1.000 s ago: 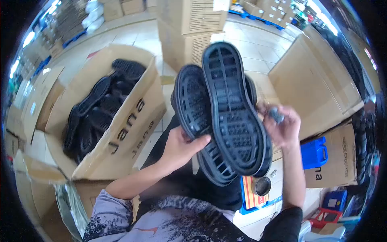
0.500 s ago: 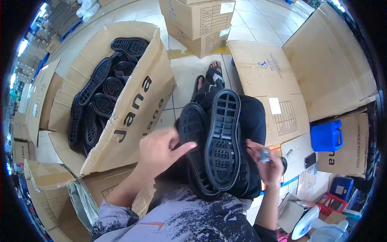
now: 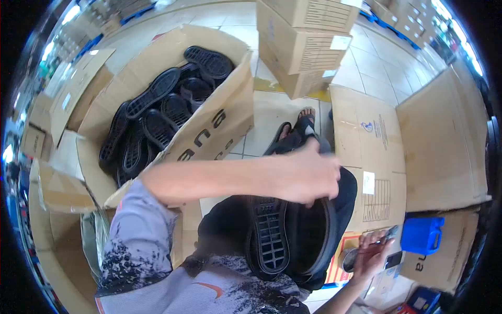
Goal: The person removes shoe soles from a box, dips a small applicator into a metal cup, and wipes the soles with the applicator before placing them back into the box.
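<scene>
Two hands are well apart, one over the lap (image 3: 342, 201) and one to its right. The left hand (image 3: 308, 175) reaches across above the lap, palm down, its fingers bent over the upper end of the soles. It is blurred, and I cannot tell whether the fingers grip a sole or only touch it.

The black soles lie on the lap. One, the grid sole (image 3: 271, 238), shows its open lattice upward; just to its right, the hollow sole (image 3: 308, 240) shows a dark inside and a raised rim. The hand and forearm hide their upper ends.

The right hand (image 3: 370, 254), right of the lap, is turned palm up, its fingers closed on a small grey piece (image 3: 391, 232). Just beside this hand, also right of the lap, are a round tin (image 3: 348, 260) on a red and yellow sheet (image 3: 334, 264) and a black phone (image 3: 394, 259). Farther right of the lap stands a blue jug (image 3: 422, 235).

Left of the lap, an open carton (image 3: 230, 120) holds many more black soles (image 3: 157, 91), heaped at various angles. Beyond the lap are sandalled feet (image 3: 306, 121) on the tiled floor (image 3: 266, 112), and past them a stack of boxes (image 3: 300, 49).
</scene>
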`<state>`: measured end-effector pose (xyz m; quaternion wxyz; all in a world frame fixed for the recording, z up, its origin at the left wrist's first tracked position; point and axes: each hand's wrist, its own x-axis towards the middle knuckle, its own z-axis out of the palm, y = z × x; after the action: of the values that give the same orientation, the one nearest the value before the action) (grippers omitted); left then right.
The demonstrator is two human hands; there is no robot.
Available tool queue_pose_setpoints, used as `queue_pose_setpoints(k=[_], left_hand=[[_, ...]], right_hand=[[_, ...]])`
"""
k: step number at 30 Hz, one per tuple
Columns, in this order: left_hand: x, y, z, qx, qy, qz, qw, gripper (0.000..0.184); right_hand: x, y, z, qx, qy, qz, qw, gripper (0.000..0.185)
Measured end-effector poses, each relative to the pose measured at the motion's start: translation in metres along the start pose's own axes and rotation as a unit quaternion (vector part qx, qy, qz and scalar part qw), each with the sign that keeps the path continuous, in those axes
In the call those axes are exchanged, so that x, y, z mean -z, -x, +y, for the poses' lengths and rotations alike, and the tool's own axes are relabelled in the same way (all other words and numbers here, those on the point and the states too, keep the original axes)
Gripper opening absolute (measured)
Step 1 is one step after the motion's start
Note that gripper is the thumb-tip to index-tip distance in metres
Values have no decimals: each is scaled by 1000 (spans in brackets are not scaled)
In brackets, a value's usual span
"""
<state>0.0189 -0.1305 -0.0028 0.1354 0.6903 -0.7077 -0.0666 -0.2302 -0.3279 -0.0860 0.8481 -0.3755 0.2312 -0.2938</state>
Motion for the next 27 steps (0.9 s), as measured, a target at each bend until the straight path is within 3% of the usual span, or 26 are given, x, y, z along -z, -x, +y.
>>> queue_pose_setpoints(k=[1, 2, 3, 5, 6, 7, 8, 9, 11, 13, 14, 15, 16, 18, 19, 21, 22, 27], left_hand=[[9, 9, -4, 26, 57, 114, 991, 19], [13, 18, -5, 99, 7, 199, 975, 20], [18, 25, -6, 168, -42, 279, 944, 22], [28, 44, -2, 346, -60, 306, 885, 21], [24, 42, -3, 317, 160, 433, 829, 25], [19, 43, -4, 271, 370, 529, 714, 28], [22, 51, 3, 270, 523, 490, 643, 32], [7, 63, -4, 306, 632, 436, 563, 37], [-11, 56, 11, 147, 838, 349, 393, 47], [-20, 31, 28, 162, 859, 382, 300, 55], [-24, 33, 33, 137, 865, 341, 341, 62], [-32, 32, 34, 140, 870, 333, 335, 62], [-43, 31, 32, 84, 882, 311, 345, 70], [-56, 23, 37, 12, 885, 318, 341, 87], [-57, 19, 41, 13, 887, 307, 344, 87], [-55, 14, 45, 173, 804, 370, 432, 83], [-58, 12, 45, 195, 784, 387, 445, 84], [-56, 8, 56, 173, 771, 375, 485, 77]], right_hand=[[-1, -1, -7, 21, -14, 53, 998, 41], [-2, -4, -17, 35, 14, -47, 998, 41], [-13, -3, -21, 40, -16, 71, 997, 41], [-55, -7, -27, 52, -35, 8, 998, 43], [-72, -11, -27, 57, -44, 11, 997, 43], [-87, -14, -26, 35, -15, -52, 998, 44], [-104, -17, -23, 9, 16, -117, 993, 46], [-122, -18, -18, 1, 43, -102, 994, 48], [-156, -19, -13, -39, 97, -132, 986, 46], [-185, -20, -5, 51, 144, -192, 969, 35], [-188, -29, 3, 134, 224, -218, 940, 30], [-189, -35, 10, 215, 302, -237, 898, 25], [-196, -35, 8, 166, 346, -217, 898, 21], [-196, -52, 27, 215, 403, -186, 870, 25], [-194, -55, 29, 216, 424, -185, 860, 26], [-195, -51, 29, 231, 430, -171, 856, 27], [-197, -49, 30, 244, 441, -167, 848, 28], [-203, -51, 35, 345, 480, -116, 798, 21]])
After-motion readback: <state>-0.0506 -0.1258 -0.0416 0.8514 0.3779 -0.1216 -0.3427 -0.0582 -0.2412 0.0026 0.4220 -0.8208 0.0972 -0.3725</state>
